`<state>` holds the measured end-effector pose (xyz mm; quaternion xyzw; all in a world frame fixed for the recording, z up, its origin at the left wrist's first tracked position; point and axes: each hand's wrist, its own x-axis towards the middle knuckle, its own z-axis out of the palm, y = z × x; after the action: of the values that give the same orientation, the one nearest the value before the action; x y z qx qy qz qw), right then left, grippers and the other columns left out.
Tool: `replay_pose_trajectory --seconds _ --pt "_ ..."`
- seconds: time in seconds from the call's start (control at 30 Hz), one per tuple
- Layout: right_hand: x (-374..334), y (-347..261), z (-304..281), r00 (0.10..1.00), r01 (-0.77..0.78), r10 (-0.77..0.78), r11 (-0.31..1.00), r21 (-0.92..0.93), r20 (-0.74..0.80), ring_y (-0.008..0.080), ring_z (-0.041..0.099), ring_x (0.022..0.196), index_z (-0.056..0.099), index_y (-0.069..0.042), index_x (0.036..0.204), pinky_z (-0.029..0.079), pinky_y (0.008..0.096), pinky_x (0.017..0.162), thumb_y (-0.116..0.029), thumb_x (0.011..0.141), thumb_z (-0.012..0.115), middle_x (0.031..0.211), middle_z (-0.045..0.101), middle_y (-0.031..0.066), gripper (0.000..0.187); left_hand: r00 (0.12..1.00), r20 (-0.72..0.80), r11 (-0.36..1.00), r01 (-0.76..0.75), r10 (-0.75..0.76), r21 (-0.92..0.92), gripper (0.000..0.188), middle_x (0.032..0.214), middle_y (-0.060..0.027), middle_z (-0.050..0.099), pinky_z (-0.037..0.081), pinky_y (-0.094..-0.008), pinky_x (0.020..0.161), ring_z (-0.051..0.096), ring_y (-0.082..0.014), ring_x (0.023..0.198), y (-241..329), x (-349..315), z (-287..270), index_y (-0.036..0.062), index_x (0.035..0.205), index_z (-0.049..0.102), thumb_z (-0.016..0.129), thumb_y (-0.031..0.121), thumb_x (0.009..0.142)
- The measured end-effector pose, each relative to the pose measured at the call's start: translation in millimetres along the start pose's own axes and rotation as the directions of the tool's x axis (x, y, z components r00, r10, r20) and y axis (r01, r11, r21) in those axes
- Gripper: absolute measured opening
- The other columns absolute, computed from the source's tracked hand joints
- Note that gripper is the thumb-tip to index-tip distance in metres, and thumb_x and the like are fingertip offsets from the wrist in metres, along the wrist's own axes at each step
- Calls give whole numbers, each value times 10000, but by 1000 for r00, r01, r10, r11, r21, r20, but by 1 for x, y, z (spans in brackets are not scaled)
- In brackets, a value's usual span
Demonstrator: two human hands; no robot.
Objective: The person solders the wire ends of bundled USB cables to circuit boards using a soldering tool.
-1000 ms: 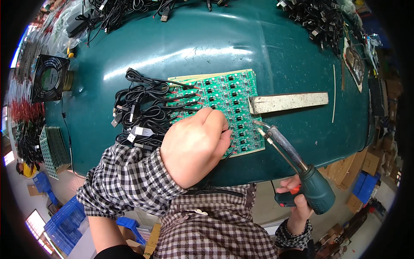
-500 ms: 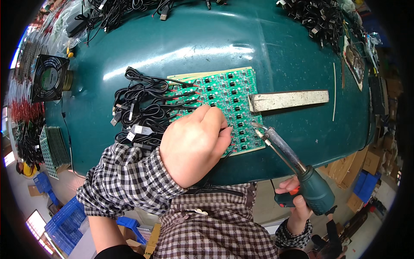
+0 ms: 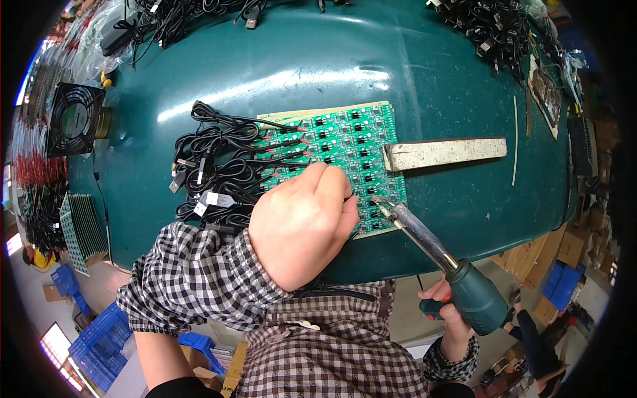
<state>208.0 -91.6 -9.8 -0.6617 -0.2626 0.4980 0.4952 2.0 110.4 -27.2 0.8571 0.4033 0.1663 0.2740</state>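
Observation:
My left hand [image 3: 302, 222] is closed, fingers pinched together over the lower part of a green circuit board panel [image 3: 344, 136]; whatever lies between the fingertips is hidden under the hand. Black USB cables [image 3: 222, 142] lie bundled along the panel's left side, several with red wire ends resting on the board. My right hand [image 3: 451, 318] grips the green handle of a soldering gun [image 3: 474, 295]. Its metal tip and thin feed tube point at the panel's lower right, close to my left fingertips. A long metal bar [image 3: 448, 154] rests with its left end on the panel's right edge.
A black fan [image 3: 76, 121] stands at the left, above a stack of green boards [image 3: 83, 232]. More black cables are heaped at the far left [image 3: 172, 20] and far right [image 3: 488, 30]. A thin pale stick [image 3: 514, 140] lies right of the bar. Another person [image 3: 534, 345] is at lower right.
The soldering gun has moved left, bringing its tip over the board near my left fingers. My left hand has shifted very slightly right. The person in the background has moved further into view.

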Motion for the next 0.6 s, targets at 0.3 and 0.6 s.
replay_pose_trajectory --seconds 0.3,0.6 --pt "-3 9 -4 999 -15 13 999 33 46 216 704 799 567 76 1100 589 371 789 -177 728 872 820 689 126 544 1000 16 1000 0 0 -27 163 703 -121 530 505 -388 541 603 -298 623 0 1 -1 25 774 498 657 63 772" --pt "-3 10 -4 998 -42 40 998 36 54 213 701 807 560 85 1117 598 381 784 -157 716 879 846 683 136 567 998 57 997 42 -38 -60 164 734 -75 573 501 -301 524 630 -195 591 -2 3 -5 31 796 539 700 19 773"
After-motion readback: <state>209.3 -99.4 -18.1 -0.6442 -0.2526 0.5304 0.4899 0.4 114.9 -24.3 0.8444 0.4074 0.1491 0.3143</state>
